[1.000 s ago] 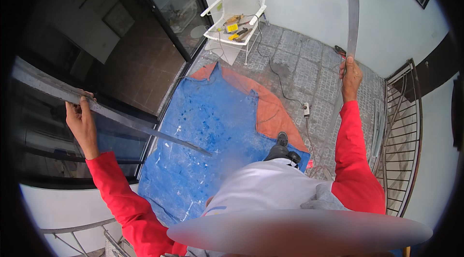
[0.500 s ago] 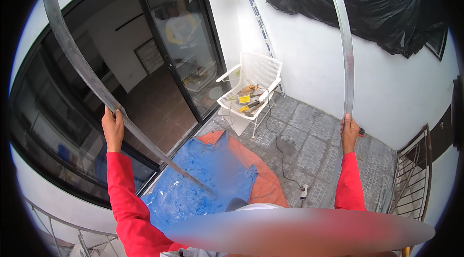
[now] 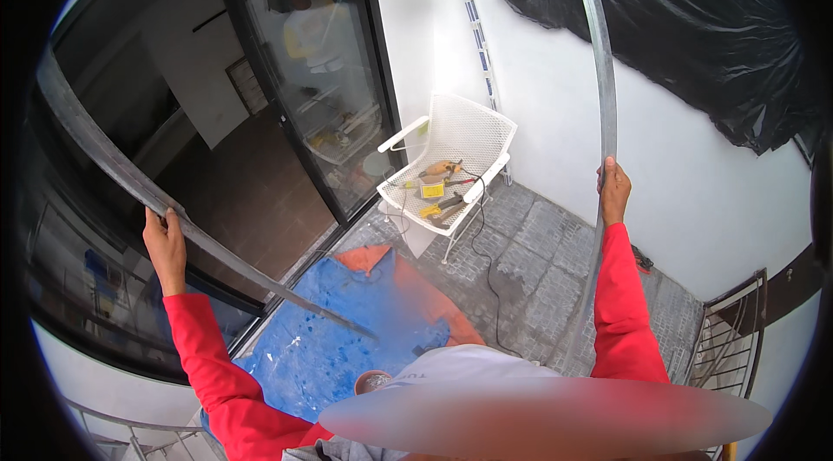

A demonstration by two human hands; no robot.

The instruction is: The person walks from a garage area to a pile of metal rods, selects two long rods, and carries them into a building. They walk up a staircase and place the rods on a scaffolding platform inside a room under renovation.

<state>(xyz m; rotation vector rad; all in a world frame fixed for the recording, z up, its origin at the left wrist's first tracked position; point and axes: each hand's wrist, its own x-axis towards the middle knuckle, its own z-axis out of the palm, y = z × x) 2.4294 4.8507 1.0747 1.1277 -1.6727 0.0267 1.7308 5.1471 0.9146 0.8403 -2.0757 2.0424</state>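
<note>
My left hand (image 3: 165,246) is closed around a long grey metal bar (image 3: 91,140), which slants from the upper left down to the blue sheet. Out to the right, my right hand (image 3: 615,190) grips a second grey metal bar (image 3: 600,45). That one stands nearly upright along the white wall, its lower part passing beside my right sleeve. The upper ends of both bars run out of the picture. Below my left arm spreads the blue sheet (image 3: 299,335), spotted with white, with orange parts (image 3: 425,287) along its edge.
A white mesh armchair (image 3: 468,127) holds an orange corded power tool (image 3: 441,168), a yellow box (image 3: 432,190) and other hand tools. Its cord (image 3: 490,279) trails over the paving. A sliding glass door (image 3: 321,105), a black plastic cover (image 3: 677,36), a metal railing (image 3: 737,340) and a small round container (image 3: 373,381) surround me.
The view has shifted. My left hand and its bar sit further left in the picture, and my right hand is higher. The round container has come into sight; both hands keep their grip.
</note>
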